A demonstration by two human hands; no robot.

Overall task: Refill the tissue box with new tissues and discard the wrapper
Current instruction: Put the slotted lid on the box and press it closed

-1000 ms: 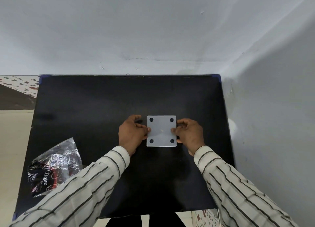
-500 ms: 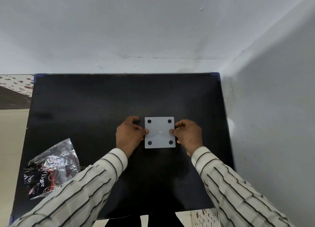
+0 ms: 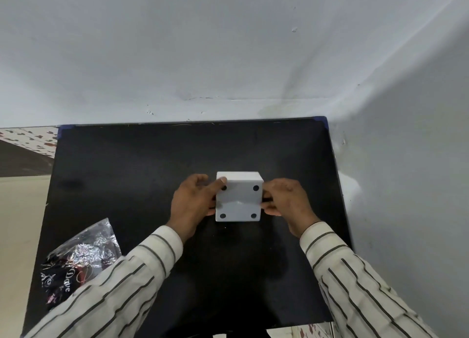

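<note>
A white cube-shaped tissue box (image 3: 238, 200) is held just above the middle of the black table (image 3: 142, 175). It is tilted so that its underside, with small black feet at the corners, faces me and a side wall shows along the top. My left hand (image 3: 194, 201) grips its left side, thumb on the upper left corner. My right hand (image 3: 286, 200) grips its right side. A crinkled silver and black plastic wrapper (image 3: 76, 259) lies at the table's front left, partly hidden by my left sleeve. No tissues are visible.
The table stands in a corner, with a white wall (image 3: 228, 58) behind it and another white wall (image 3: 406, 185) along its right edge. Beige floor (image 3: 17, 223) shows to the left of the table.
The box has tipped from bottom-up and flat to tilted, so a side wall now shows. Both hands keep hold of its sides.
</note>
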